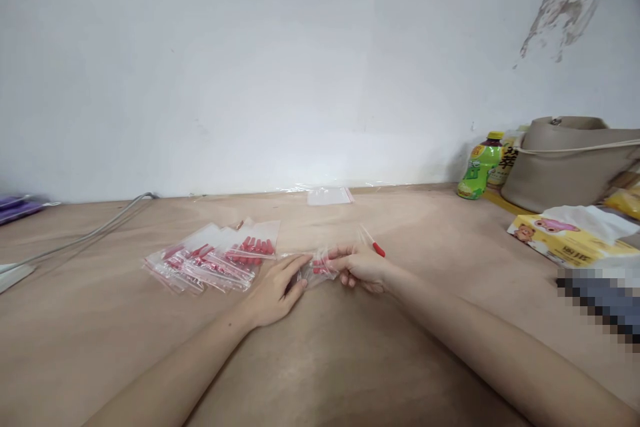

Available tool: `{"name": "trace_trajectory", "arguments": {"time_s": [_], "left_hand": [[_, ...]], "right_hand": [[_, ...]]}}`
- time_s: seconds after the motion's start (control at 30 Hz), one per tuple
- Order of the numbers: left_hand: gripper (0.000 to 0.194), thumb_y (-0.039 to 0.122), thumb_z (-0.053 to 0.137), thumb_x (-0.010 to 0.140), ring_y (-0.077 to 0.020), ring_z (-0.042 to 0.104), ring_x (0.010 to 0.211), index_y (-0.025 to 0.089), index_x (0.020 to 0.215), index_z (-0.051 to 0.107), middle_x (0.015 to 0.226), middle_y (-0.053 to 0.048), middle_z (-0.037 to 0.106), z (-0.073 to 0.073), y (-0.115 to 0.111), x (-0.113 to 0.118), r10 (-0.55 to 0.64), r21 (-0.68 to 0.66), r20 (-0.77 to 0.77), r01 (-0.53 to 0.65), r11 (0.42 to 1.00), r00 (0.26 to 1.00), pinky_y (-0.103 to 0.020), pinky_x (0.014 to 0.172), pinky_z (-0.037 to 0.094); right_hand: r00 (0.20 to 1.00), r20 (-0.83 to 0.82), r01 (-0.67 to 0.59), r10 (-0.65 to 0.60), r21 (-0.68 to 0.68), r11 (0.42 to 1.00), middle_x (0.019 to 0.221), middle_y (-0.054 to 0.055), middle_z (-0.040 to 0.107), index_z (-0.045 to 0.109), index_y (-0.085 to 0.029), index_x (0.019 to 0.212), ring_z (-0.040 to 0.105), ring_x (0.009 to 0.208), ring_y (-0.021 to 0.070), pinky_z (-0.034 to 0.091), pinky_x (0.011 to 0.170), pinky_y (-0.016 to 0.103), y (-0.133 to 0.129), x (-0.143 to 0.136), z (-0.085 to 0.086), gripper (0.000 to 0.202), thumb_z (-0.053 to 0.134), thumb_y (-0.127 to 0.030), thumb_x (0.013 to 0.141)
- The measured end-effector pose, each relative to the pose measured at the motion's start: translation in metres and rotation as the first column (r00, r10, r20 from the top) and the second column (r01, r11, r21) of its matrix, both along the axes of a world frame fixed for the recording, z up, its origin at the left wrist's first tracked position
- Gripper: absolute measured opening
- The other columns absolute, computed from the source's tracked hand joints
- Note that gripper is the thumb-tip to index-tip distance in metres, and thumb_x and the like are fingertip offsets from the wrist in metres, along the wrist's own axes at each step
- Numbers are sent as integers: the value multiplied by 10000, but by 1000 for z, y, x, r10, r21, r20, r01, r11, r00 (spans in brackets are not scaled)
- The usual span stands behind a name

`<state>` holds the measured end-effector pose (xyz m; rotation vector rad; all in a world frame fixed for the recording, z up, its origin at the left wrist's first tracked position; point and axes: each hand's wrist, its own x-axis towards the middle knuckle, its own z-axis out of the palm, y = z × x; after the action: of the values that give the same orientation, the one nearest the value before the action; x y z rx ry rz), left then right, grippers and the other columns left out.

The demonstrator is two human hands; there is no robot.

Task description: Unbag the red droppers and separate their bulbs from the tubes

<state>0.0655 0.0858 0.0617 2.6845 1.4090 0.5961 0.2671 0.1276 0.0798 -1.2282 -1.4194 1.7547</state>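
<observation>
A small clear zip-lock bag (pixel 316 276) with red pieces inside lies low over the table between my hands. My left hand (pixel 276 288) rests at its left side, thumb and fingers curved around the plastic. At the bag's right end, my right hand (pixel 361 268) pinches the edge between thumb and fingers. Just left of my left hand is an overlapping pile of similar zip-lock bags (pixel 213 268), filled with red-handled pieces. A thin tool with a red handle (pixel 379 249) lies behind my right hand.
A flat zip-lock bag (pixel 330 196) lies by the wall. At right stand a green bottle (pixel 479 168), a beige handbag (pixel 560 170) and a yellow tissue pack (pixel 560 235), with a pixelated dark object (pixel 603 303) nearer. A grey cable (pixel 105 228) and purple item (pixel 17 208) are at left.
</observation>
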Motion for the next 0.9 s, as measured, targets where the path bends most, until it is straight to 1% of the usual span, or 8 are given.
{"name": "trace_trajectory", "arguments": {"time_s": [0.17, 0.27, 0.33, 0.43, 0.63, 0.73, 0.8, 0.9], "left_hand": [[497, 263, 426, 822, -211, 424, 1167, 203, 1307, 332, 1310, -62, 436, -2, 0, -2, -3, 4, -24, 3, 1000, 1000, -367, 970, 348], [500, 266, 427, 821, -212, 416, 1174, 206, 1308, 330, 1310, -59, 436, -2, 1, -2, -5, -2, -27, 5, 1000, 1000, -370, 971, 345], [494, 274, 431, 820, -216, 416, 1175, 210, 1302, 342, 1308, -57, 439, -1, 1, -2, -7, 0, -27, 7, 1000, 1000, -370, 968, 348], [496, 278, 426, 824, -217, 424, 1169, 220, 1308, 335, 1309, -53, 440, -1, 0, -2, -6, 8, -27, 6, 1000, 1000, -367, 965, 350], [524, 296, 427, 822, -238, 424, 1168, 228, 1328, 312, 1315, -59, 435, -1, -2, 0, 29, 38, -62, -27, 999, 998, -392, 947, 361], [515, 309, 425, 822, -251, 405, 1182, 207, 1320, 340, 1310, -78, 437, -3, -2, -1, 67, 48, -77, -63, 997, 995, -413, 967, 339], [505, 337, 410, 834, -257, 393, 1191, 217, 1319, 343, 1310, -82, 432, -5, -1, -1, 92, 44, -89, -89, 995, 992, -427, 967, 336], [492, 417, 361, 857, -268, 366, 1209, 254, 1320, 337, 1332, -80, 399, -8, 0, -2, 141, 35, -112, -138, 990, 984, -451, 964, 329]], "right_hand": [[998, -10, 70, -69, 62, 996, 513, -49, 535, 542, -140, 795, 452, 356, 29, 354, 316, 115, -5, -2, -2, 41, 513, -113, 786], [999, -10, 36, -34, 145, 989, 532, -50, 541, 563, -142, 773, 487, 395, 42, 414, 358, 138, -10, -3, -3, 17, 556, -129, 763], [999, 33, 8, -15, 202, 979, 537, -53, 538, 577, -143, 760, 481, 394, 43, 404, 347, 144, -11, -3, -3, 23, 584, -135, 740], [993, 106, 18, -47, 257, 966, 560, -46, 560, 599, -148, 769, 456, 377, 36, 345, 308, 133, -9, 0, -2, 40, 596, -148, 729], [994, 83, 47, -72, 266, 963, 625, -8, 635, 586, -133, 725, 525, 452, 43, 454, 459, 148, 2, 15, 11, 42, 589, -91, 729], [988, 79, 108, -131, 249, 963, 625, 3, 635, 561, -140, 762, 554, 464, 59, 470, 465, 164, 10, 30, 21, 36, 552, -105, 764], [986, 67, 129, -151, 256, 958, 688, 24, 654, 556, -143, 791, 579, 496, 69, 488, 491, 179, 16, 42, 27, 34, 533, -119, 782], [978, 29, 179, -205, 381, 907, 792, 59, 670, 581, -135, 826, 623, 608, 94, 522, 604, 214, 24, 59, 33, 64, 540, -132, 776]]}}
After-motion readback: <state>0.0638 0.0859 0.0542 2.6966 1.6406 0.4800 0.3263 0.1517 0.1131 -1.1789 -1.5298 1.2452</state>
